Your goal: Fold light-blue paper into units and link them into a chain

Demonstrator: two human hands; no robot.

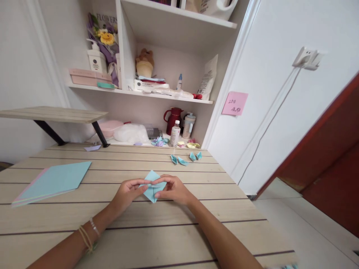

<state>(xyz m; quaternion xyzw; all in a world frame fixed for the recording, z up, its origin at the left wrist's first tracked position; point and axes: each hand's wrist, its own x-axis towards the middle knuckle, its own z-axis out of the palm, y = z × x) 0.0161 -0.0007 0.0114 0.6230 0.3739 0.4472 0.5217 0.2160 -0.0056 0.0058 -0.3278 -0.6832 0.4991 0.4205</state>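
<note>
Between my hands, just above or on the table, is a light blue folded piece of paper point(152, 194), roughly diamond-shaped with a crease down its lower half. My left hand point(129, 189) pinches its left side between thumb and index finger. On the right side, my right hand point(175, 189) grips it the same way, and the two index fingertips meet near its middle. Farther back on the table stand several small blue folded paper pieces point(183, 161). At the left lies a stack of coloured paper sheets point(60, 178), blue on top.
The slatted wooden table point(134, 239) fills the foreground. A raised shelf point(53, 114) on black legs stands at the back left. Behind are a clear bottle point(175, 134), a red jug point(174, 116), a light tumbler point(189, 125) and loose paper pieces point(159, 142). A wall rises at the right.
</note>
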